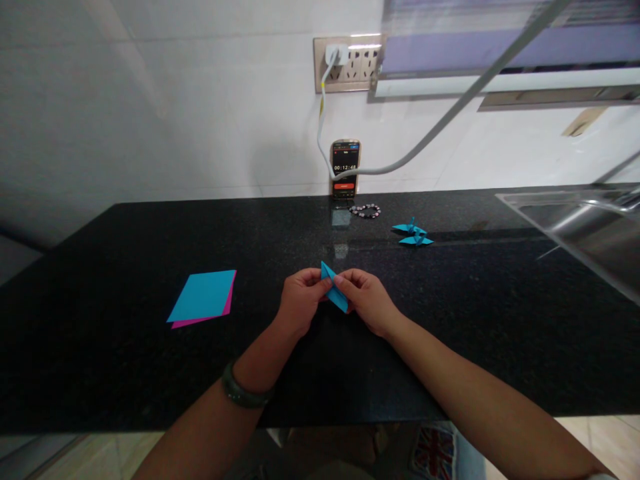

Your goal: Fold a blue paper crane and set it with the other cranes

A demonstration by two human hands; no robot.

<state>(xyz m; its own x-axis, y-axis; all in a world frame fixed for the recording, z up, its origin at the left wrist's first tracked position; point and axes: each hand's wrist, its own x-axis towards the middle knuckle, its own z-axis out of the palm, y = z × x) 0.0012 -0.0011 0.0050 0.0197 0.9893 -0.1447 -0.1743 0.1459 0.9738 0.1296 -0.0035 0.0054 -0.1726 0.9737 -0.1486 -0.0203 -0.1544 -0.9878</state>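
Observation:
A small piece of folded blue paper [338, 298] is held between my two hands, just above the dark counter. My left hand [303, 300] pinches its left side, thumb on top. From the right, my right hand [369, 300] grips it the same way, its thumb pressing near the upper middle. A diagonal crease or edge runs across the paper, and its ends are pointed. The fingers under it are mostly hidden. To the left lies a stack of square paper [205, 293], blue on top with magenta showing beneath. Folded blue paper cranes [416, 240] sit at the right.
A phone [345, 167] showing a timer leans against the tiled wall, with a beaded strap [365, 211] before it. A pale cable [425, 147] runs from the wall socket [350, 65] across the phone. A metal sink [575, 213] is at the far right of the black counter [125, 380].

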